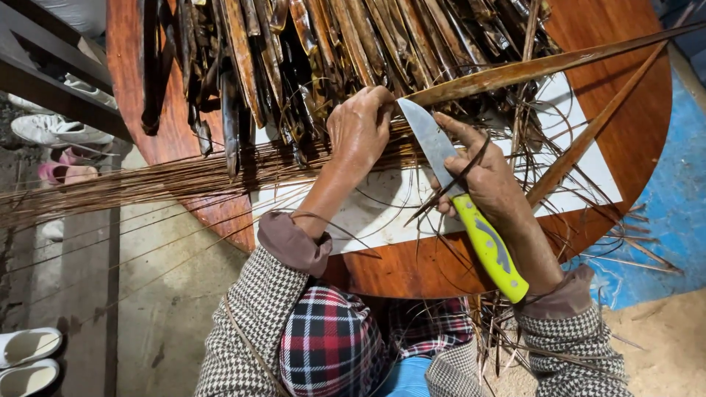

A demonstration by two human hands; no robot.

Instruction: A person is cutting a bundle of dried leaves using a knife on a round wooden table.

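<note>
Two hands, one knife, one long dry leaf strip on a round wooden table.

The left hand [360, 132], knuckles up, pinches the near end of the leaf strip [544, 66], which runs off toward 2 o'clock. The right hand [482, 176], at 4 o'clock from the left, is fisted around the yellow-green handle of the knife [460, 195], forefinger lying along the blade, tip at the pinched end. One bundle of thin sticks [147, 184] stretches toward 9 o'clock across the table [632, 140].

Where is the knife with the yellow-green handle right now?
In the head view, right of centre: the knife is gripped in the right hand, blade against a long dry leaf pinched by the left hand.
</note>
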